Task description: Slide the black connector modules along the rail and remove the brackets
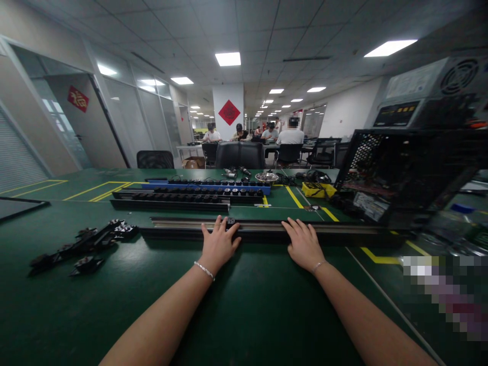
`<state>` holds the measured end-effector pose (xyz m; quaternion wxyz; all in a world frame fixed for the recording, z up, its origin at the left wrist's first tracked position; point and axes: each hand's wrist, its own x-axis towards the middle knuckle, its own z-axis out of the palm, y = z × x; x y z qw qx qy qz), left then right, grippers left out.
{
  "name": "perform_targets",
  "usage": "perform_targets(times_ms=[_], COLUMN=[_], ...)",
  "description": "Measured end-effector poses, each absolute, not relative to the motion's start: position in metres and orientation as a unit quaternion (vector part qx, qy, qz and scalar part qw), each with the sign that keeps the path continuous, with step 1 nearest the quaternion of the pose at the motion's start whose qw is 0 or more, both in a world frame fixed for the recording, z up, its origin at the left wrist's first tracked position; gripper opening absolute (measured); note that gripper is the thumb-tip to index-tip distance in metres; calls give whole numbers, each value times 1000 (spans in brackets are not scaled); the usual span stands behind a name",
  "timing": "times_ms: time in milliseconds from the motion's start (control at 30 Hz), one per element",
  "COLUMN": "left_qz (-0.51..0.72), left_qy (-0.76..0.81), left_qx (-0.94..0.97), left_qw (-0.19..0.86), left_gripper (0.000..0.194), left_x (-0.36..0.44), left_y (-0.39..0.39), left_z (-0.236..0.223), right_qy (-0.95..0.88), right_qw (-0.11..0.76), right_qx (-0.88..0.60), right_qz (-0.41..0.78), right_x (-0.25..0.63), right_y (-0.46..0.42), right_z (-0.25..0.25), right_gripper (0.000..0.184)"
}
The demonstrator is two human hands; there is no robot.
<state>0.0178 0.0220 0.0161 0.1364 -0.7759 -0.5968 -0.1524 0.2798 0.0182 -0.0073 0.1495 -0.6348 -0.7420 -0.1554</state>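
Both forearms reach over the green table [244, 305] to a long black rail [343, 231]. Left hand [219, 244] and right hand [304, 244] lie flat, fingers spread, on its near edge. Bare table lies nearer than the rail; black power strips [171, 201] lie beyond it.

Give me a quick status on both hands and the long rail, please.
Left hand and right hand flat on long rail, fingers spread. Black clips lie left, apart.

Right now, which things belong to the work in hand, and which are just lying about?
In hand: long black metal rail, under left hand and right hand.
Lying about: loose black plastic parts, blue socket strip, round steel bowl, yellow tray, black computer case.
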Motion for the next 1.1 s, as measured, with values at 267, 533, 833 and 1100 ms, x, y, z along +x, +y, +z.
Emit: perform_targets(times_ms=[267, 533, 833, 1100], left_qz=[-157, -149, -118, -96], left_qy=[-599, -604, -637, -654], left_qx=[-769, -761, -743, -736], left_qw=[162, 182, 167, 145], left_gripper=[45, 45, 48, 51], left_x=[0, -25, -58, -92], left_y=[28, 30, 32, 36], left_z=[12, 10, 13, 17], right_qy=[-740, -739, -736, -731], right_qw=[141, 140, 144, 162], right_qx=[-641, -642, -644, -647], right_qz=[-145, -147, -150, -143], right_x=[279, 277, 278, 276], right_y=[18, 17, 18, 20], right_z=[-5, -4, -4, -4], right_gripper=[65, 64, 55, 47])
